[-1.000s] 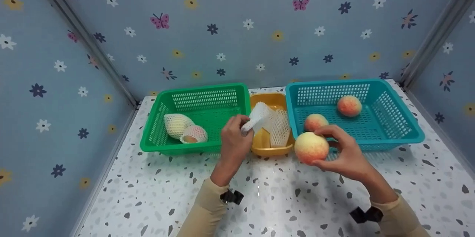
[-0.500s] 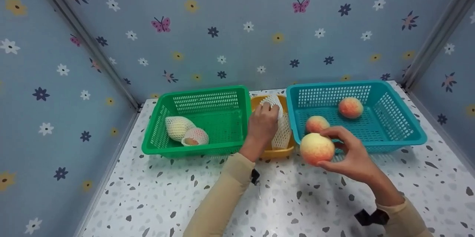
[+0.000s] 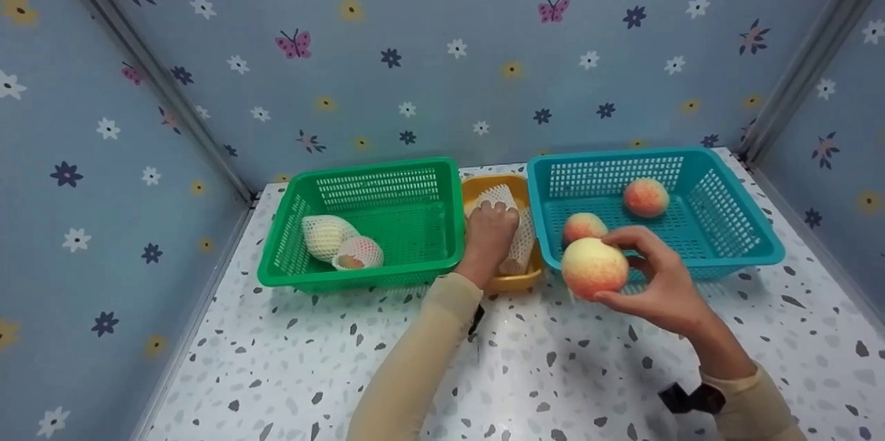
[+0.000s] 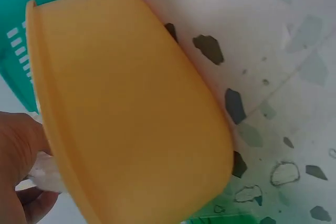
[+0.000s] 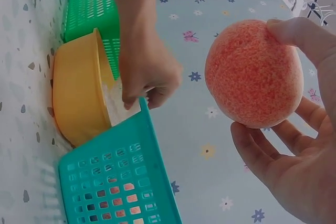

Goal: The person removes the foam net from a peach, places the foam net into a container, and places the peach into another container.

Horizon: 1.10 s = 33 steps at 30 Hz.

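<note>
Counter [image 3: 525,372]: white, terrazzo look, grey and dark chips. Behind counter: blue-grey back panel [image 3: 442,85], printed pink butterflies [image 3: 294,45], white, yellow, navy flowers [image 3: 391,58]. Left of counter: matching side panel [image 3: 104,220]. Grey metal posts [image 3: 153,69] rise by counter's back corners.

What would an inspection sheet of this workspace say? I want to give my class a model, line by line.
Surface: speckled tabletop, pale with grey flecks.
Job's things: two net-wrapped fruits in the green basket; two bare peaches in the blue-green basket; white netting in the yellow tray between the baskets.
Clutter: nothing seen.
Left hand: at the yellow tray, pinching white netting.
Right hand: holding a third bare peach, raised off the tabletop.
Cables: none certain; thin wire-like shapes, too unclear to identify, in the right wrist view's upper right.
Surroundings: blue-grey walls, flower-and-butterfly pattern, left, back and right.
</note>
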### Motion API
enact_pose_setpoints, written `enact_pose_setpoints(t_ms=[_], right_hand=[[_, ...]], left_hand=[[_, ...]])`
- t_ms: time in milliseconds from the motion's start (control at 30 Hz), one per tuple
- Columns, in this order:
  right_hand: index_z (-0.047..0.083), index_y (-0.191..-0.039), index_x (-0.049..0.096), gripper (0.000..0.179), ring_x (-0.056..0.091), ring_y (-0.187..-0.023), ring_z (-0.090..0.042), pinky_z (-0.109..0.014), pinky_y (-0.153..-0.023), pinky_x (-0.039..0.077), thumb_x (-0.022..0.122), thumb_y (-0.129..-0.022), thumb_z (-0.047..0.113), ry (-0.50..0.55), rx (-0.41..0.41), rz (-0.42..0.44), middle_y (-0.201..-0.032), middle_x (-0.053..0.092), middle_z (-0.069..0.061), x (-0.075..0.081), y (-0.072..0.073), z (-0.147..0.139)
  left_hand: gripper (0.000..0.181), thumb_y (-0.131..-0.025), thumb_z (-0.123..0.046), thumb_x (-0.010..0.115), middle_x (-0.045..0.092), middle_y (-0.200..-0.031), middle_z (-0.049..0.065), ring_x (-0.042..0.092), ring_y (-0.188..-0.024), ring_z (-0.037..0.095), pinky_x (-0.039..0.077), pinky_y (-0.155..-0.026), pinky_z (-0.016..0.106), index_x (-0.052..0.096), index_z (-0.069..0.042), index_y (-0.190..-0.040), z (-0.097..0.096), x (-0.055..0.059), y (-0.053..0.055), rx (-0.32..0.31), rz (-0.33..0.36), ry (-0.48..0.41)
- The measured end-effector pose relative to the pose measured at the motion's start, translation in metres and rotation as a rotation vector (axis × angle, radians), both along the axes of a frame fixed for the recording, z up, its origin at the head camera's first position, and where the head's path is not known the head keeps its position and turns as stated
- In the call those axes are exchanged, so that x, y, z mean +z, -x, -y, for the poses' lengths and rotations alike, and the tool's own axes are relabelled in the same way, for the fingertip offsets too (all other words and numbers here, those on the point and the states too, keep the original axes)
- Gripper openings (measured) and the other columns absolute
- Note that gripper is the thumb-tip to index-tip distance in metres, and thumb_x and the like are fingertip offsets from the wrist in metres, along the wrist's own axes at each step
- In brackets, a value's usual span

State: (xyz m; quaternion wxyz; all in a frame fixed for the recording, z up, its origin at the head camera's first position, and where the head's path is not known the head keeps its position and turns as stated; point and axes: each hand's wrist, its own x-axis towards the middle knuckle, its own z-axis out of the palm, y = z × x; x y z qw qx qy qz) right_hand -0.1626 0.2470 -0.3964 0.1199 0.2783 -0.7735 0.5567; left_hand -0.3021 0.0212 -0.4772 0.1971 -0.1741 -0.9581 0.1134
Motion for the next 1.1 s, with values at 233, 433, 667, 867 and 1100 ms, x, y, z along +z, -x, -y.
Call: enact_pose_setpoints(t_ms=[233,433,667,867,1100], right_hand=[[-0.009,-0.118,0.054,0.065,0.052,-0.103,-0.020,-0.024,-0.084,0.049,0.084,-0.061,-0.014,-0.011,-0.020,0.006,-0.117,0.054,-0.017,0.004,0.001,-0.001],[-0.009,-0.119,0.053,0.065,0.052,-0.104,-0.019,-0.024,-0.085,0.049,0.085,-0.062,-0.012,-0.028,-0.035,0.032,-0.117,0.055,-0.015,0.004,0.002,0.000],[0.003,-0.122,0.057,0.069,0.052,-0.104,-0.023,-0.024,-0.082,0.050,0.087,-0.061,-0.008,-0.013,-0.033,0.012,-0.119,0.056,-0.010,-0.023,0.015,-0.010],[0.004,-0.122,0.058,0.069,0.053,-0.104,-0.024,-0.026,-0.082,0.050,0.087,-0.061,-0.009,0.017,0.003,0.007,-0.119,0.056,-0.011,-0.028,0.018,-0.010],[0.005,-0.123,0.057,0.068,0.052,-0.105,-0.024,-0.026,-0.083,0.049,0.088,-0.063,-0.005,0.000,-0.016,0.020,-0.120,0.055,-0.011,-0.030,0.019,-0.013]], left_hand=[[0.015,-0.093,-0.012,0.065,0.068,-0.090,0.007,0.063,-0.078,0.021,0.056,-0.071,0.032,0.074,-0.011,-0.106,0.004,-0.012,0.001,-0.046,0.165,-0.159],[0.026,-0.092,-0.026,0.066,0.064,-0.094,0.007,0.059,-0.078,0.020,0.053,-0.076,0.033,0.068,-0.009,-0.111,0.009,-0.022,0.003,0.005,0.396,-0.290],[0.032,-0.102,-0.032,0.048,0.062,-0.102,0.009,0.060,-0.087,0.022,0.053,-0.082,0.036,0.064,-0.009,-0.117,0.010,-0.029,0.001,-0.011,0.434,-0.264],[0.032,-0.095,-0.010,0.061,0.056,-0.115,0.013,0.061,-0.096,0.027,0.052,-0.084,0.037,0.056,-0.012,-0.127,0.010,-0.030,-0.002,0.023,0.474,-0.292],[0.033,-0.096,-0.013,0.062,0.059,-0.117,0.011,0.056,-0.105,0.028,0.049,-0.090,0.039,0.055,-0.013,-0.128,0.006,-0.033,-0.005,0.071,0.471,-0.260]])
